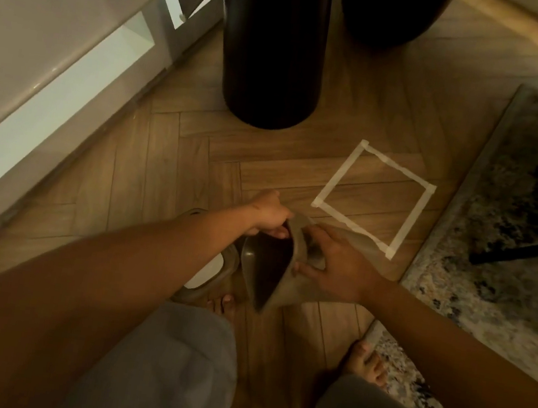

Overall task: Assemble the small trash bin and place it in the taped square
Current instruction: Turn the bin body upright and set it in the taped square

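I hold the small beige trash bin body (pixel 293 288) tilted on its side above the wooden floor, with its dark opening toward my left. My left hand (pixel 267 215) grips the far rim of the opening. My right hand (pixel 334 268) presses on the bin's outer wall, fingers spread over it. The bin's lid or ring part (pixel 213 272), beige with a white face, lies on the floor under my left forearm, partly hidden. The taped square (pixel 374 198), of white tape, sits on the floor just beyond and to the right of the bin.
Two tall dark cylinders (pixel 276 45) stand at the back, the nearer one close behind the square. White cabinets (pixel 38 67) run along the left. A patterned rug (pixel 504 243) borders the square on the right, with a dark stand leg on it. My bare feet are below the bin.
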A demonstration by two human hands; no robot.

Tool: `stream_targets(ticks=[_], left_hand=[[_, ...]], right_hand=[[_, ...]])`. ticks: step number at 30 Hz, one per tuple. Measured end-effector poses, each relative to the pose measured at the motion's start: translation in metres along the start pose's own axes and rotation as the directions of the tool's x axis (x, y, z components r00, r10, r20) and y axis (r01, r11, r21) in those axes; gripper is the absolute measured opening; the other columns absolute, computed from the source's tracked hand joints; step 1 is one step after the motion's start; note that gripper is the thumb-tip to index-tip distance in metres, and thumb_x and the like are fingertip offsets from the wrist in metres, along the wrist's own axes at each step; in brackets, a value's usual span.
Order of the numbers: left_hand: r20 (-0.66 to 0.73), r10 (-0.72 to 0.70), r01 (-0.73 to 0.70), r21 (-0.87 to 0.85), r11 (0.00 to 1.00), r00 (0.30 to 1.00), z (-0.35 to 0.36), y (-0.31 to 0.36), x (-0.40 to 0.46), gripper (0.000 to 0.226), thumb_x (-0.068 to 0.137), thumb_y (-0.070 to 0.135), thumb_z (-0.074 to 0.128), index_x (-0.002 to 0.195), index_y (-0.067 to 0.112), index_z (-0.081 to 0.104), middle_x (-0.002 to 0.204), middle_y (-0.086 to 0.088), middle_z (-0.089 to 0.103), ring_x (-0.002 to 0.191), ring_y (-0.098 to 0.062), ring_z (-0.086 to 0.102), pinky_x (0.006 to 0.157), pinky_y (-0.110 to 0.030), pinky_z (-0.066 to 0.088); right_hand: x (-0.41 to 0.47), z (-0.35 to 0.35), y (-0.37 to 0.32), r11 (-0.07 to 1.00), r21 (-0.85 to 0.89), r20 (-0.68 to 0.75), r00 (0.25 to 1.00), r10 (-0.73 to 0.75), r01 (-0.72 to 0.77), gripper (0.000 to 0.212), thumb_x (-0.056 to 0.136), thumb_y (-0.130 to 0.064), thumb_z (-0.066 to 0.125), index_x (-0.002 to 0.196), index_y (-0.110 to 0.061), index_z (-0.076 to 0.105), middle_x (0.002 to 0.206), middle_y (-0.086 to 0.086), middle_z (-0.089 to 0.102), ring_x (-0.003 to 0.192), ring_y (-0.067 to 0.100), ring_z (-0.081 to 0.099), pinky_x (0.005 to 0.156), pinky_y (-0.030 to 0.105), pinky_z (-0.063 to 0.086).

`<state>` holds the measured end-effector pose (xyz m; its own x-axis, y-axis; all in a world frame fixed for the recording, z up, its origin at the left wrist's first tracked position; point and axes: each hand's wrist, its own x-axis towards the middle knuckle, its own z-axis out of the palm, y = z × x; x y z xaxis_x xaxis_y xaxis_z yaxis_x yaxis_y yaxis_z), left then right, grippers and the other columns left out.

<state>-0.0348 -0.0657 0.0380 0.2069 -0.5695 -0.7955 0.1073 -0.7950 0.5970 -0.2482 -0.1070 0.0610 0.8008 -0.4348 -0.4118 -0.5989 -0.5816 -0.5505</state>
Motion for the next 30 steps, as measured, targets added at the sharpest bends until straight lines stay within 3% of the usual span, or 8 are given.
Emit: stream_targets(ticks=[3,6,11,16,18,21,24,30], left_hand=[[-0.022,0.023,-0.022,0.044,0.999,1.000,0.010,0.008,-0.014,0.011,0.097,0.013,0.062,0.098,0.019,0.053,0.095,-0.013,0.070,0.054,-0.011,0.070,0.051,-0.021,0.055],[-0.053,0.056,-0.051,0.093,0.994,0.997,0.020,0.012,-0.019,0.025,0.095,0.012,0.065,0.081,0.021,0.046,0.089,-0.010,0.070,0.056,-0.011,0.072,0.049,-0.020,0.054],[-0.044,0.042,-0.038,0.085,0.996,0.998,0.034,0.021,-0.027,0.017,0.094,0.015,0.067,0.105,0.005,0.058,0.096,-0.012,0.071,0.066,-0.013,0.075,0.055,-0.021,0.056],[-0.056,0.074,-0.064,0.165,0.984,0.996,0.040,0.023,-0.023,0.016,0.094,0.022,0.067,0.099,0.008,0.063,0.096,-0.011,0.073,0.066,-0.014,0.074,0.057,-0.025,0.059],[-0.078,0.175,-0.136,0.359,0.924,0.981,0.036,0.022,-0.020,0.036,0.095,0.035,0.064,0.120,0.010,0.061,0.114,-0.010,0.070,0.090,-0.019,0.073,0.075,-0.033,0.060],[-0.109,0.291,-0.188,0.544,0.818,0.950,0.028,0.012,-0.015,0.066,0.096,0.049,0.057,0.150,0.013,0.042,0.148,-0.011,0.050,0.132,-0.030,0.051,0.103,-0.038,0.044],[-0.103,0.312,-0.213,0.532,0.820,0.944,0.019,0.002,-0.010,0.059,0.099,0.049,0.051,0.145,0.013,0.047,0.145,-0.011,0.053,0.131,-0.030,0.052,0.099,-0.034,0.043],[-0.003,0.224,-0.192,0.496,0.847,0.975,0.011,-0.001,-0.013,0.051,0.101,0.048,0.047,0.138,0.013,0.052,0.128,-0.011,0.063,0.118,-0.032,0.061,0.099,-0.044,0.050]], right_hand=[[-0.020,0.000,-0.013,0.988,0.136,-0.067,0.995,0.076,-0.066,0.069,0.094,-0.043,0.069,0.153,-0.019,0.041,0.150,0.005,0.052,0.131,0.020,0.055,0.099,0.026,0.043],[-0.036,-0.002,-0.016,0.973,0.199,-0.077,0.988,0.133,-0.115,0.060,0.091,-0.039,0.068,0.145,-0.021,0.050,0.136,0.001,0.059,0.115,0.012,0.058,0.087,0.018,0.044],[-0.051,0.000,-0.014,0.939,0.285,-0.111,0.966,0.232,-0.192,0.039,0.092,-0.050,0.069,0.120,-0.030,0.051,0.089,-0.012,0.072,0.075,0.000,0.067,0.059,0.019,0.045],[-0.040,0.002,-0.006,0.944,0.251,-0.176,0.948,0.264,-0.217,0.021,0.095,-0.033,0.070,0.100,-0.026,0.050,0.074,-0.005,0.068,0.064,0.008,0.065,0.055,0.024,0.041],[-0.037,-0.003,-0.001,0.939,0.261,-0.212,0.935,0.283,-0.225,0.022,0.095,-0.027,0.069,0.090,-0.031,0.048,0.067,-0.006,0.066,0.059,0.004,0.063,0.052,0.022,0.038],[-0.038,-0.015,0.012,0.940,0.253,-0.251,0.923,0.293,-0.230,0.028,0.092,-0.024,0.070,0.082,-0.033,0.046,0.060,-0.006,0.064,0.055,0.001,0.061,0.051,0.021,0.035],[-0.040,-0.032,0.022,0.923,0.309,-0.307,0.894,0.326,-0.230,0.027,0.091,-0.020,0.071,0.083,-0.032,0.048,0.059,-0.005,0.063,0.053,0.002,0.059,0.054,0.025,0.038],[-0.034,-0.058,0.032,0.876,0.443,-0.406,0.828,0.386,-0.191,0.016,0.098,-0.024,0.064,0.095,-0.034,0.052,0.072,-0.002,0.071,0.065,0.010,0.069,0.055,0.027,0.046]])
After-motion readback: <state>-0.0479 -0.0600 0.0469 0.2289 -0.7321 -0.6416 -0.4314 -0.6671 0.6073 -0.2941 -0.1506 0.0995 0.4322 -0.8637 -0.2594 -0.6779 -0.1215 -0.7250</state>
